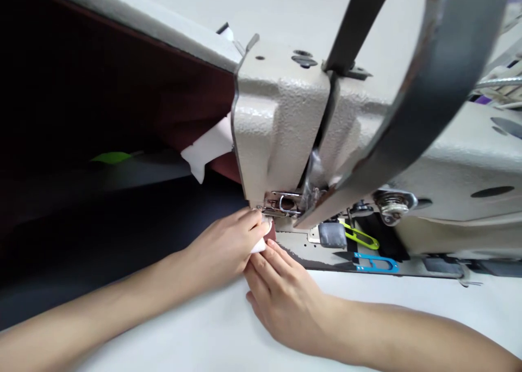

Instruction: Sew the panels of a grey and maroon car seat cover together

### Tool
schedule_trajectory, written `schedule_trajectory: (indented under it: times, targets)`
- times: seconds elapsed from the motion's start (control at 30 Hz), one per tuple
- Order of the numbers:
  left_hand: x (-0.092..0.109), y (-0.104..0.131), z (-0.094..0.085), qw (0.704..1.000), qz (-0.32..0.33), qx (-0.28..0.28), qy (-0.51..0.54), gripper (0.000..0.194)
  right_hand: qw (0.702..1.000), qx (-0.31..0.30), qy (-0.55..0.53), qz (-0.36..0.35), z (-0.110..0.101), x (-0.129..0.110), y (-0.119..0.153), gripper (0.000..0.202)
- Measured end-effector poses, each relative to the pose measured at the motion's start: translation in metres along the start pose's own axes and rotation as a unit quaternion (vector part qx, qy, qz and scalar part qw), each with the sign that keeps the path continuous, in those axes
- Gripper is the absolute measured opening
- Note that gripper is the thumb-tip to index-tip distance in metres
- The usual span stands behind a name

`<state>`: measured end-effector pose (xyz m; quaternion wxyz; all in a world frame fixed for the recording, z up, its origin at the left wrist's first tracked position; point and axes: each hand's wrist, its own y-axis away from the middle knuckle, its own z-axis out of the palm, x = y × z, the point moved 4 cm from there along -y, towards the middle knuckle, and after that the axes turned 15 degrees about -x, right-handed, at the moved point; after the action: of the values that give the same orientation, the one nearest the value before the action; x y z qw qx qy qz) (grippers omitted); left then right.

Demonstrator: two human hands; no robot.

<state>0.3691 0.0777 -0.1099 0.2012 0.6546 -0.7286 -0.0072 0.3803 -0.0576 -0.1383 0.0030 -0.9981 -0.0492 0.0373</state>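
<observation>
- Sewing machine (281, 105): the landmark for all positions; its textured, cream-coloured head stands above my two hands in the view.
- Left hand (226, 241): reaching in just below the head's lower left corner, close to the metal parts beneath it. My thumb and forefinger are closed together, clamped on a small white piece.
- White piece (258, 247): located directly below the machine's head, partly covered by my left thumb.
- Dark red fabric (271, 231): a small portion shows beside the white piece, under the machine's head; whether I grip it too, I cannot tell.
- Right hand (291, 296): lying below the machine's head, palm down. My fingers are extended and close together, one fingertip at the edge of the white piece; others pass beneath my left hand, so I cannot tell whether they pinch anything.
- Blue snips (385, 264) and yellow-green snips (362, 239): lying below the machine's arm, to the right of its head, the blue pair nearer me.
- Curved metal bar (411, 116): crossing in front of the machine.
- Black cloth (134, 252): spread to the left of the machine.
- White tabletop (183, 334): extending on my side of the machine, below both forearms.
</observation>
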Motion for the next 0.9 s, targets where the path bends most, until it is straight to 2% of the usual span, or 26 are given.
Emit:
schedule_trajectory:
  times: [0.2, 0.27, 0.37, 0.47, 0.57, 0.7, 0.77, 0.9]
  targets:
    - [-0.016, -0.014, 0.003, 0.999, 0.041, -0.004, -0.01, 0.014, 0.997, -0.056, -0.036, 0.036, 0.001, 0.008, -0.006, 0.059]
    - [-0.021, -0.014, 0.0, 0.998, 0.059, 0.001, 0.008, 0.015, 0.996, -0.058, -0.055, 0.041, 0.002, 0.012, -0.006, 0.061]
    - [-0.027, -0.009, -0.005, 0.995, 0.089, 0.016, 0.041, 0.028, 0.996, -0.042, -0.079, 0.014, 0.001, 0.013, -0.006, 0.058]
    - [-0.034, -0.005, -0.011, 0.989, 0.144, 0.041, 0.013, 0.028, 0.996, -0.019, -0.089, -0.014, -0.001, 0.009, -0.007, 0.057]
    - [-0.046, -0.007, -0.016, 0.977, 0.202, 0.065, -0.008, 0.027, 0.997, -0.015, -0.071, -0.005, -0.004, 0.005, -0.013, 0.066]
    - [-0.052, -0.007, -0.018, 0.959, 0.279, 0.048, -0.013, 0.03, 1.0, -0.019, -0.014, 0.014, -0.008, -0.004, -0.023, 0.083]
    - [-0.047, -0.003, -0.017, 0.958, 0.282, 0.041, -0.04, 0.032, 0.999, -0.021, -0.001, 0.036, -0.009, -0.008, -0.027, 0.087]
    - [-0.03, 0.004, -0.016, 0.966, 0.226, 0.053, -0.113, 0.035, 0.998, -0.025, 0.004, 0.057, -0.009, -0.013, -0.033, 0.093]
